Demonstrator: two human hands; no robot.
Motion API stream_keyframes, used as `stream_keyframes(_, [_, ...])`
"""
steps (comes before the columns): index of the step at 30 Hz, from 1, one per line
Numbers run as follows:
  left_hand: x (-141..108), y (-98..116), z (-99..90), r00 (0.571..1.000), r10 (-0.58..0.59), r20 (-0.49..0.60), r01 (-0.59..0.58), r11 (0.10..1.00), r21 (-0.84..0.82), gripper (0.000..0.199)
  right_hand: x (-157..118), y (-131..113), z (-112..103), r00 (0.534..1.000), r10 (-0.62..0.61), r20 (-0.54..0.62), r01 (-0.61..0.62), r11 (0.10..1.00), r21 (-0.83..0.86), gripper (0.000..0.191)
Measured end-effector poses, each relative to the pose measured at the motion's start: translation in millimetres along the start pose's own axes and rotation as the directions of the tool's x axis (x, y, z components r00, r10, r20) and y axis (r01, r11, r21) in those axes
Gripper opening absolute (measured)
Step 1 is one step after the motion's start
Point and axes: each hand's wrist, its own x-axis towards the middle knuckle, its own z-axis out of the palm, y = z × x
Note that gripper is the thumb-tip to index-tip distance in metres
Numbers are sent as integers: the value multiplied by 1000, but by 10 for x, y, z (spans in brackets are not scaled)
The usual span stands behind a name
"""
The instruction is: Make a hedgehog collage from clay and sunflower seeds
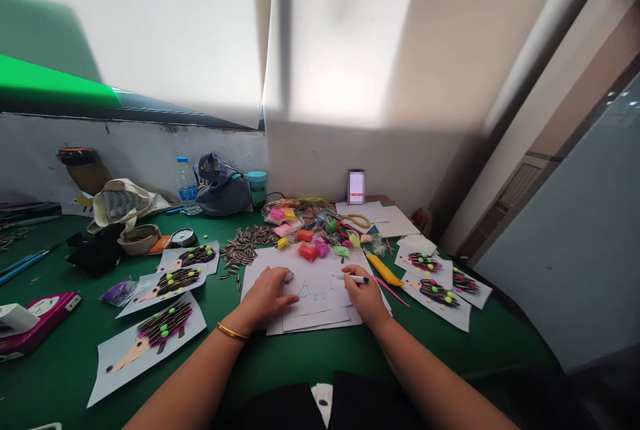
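Note:
In my right hand (367,300) is a white pen (354,278) with a dark end, gripped between closed fingers. Its tip is at a line drawing (316,289) in thin blue strokes on a white sheet (310,313). The strokes resemble part of an animal's outline with short legs. My left hand (265,297) rests on the sheet's left side, thumb spread apart from the fingers. A small greyish thing (289,277) lies at its fingertips; I cannot make out what it is. More white sheets lie under the top one.
Sunflower seeds (247,243) and bagged coloured clay (307,251) lie beyond the paper. Hedgehog pictures (163,330) are at left, others (437,293) at right. A yellow cutter (384,270) lies near my right hand. A phone (357,187), bottle (187,190) and bag (223,193) stand behind.

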Motion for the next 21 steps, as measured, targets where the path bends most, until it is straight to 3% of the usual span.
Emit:
stream_keyframes(8, [33,-127,52,993,65,-103,-72,995,-64,31,-17,9,13,1000,17,18,-18,997,70,37])
stream_keyframes(13, [24,-114,59,991,42,-126,-48,998,-52,29,-15,-64,12,999,-12,30,9,996,93,37])
stream_keyframes(21, [8,-25,44,999,3,-42,0,998,67,27,50,-274,393,983,-96,154,88,994,60,24])
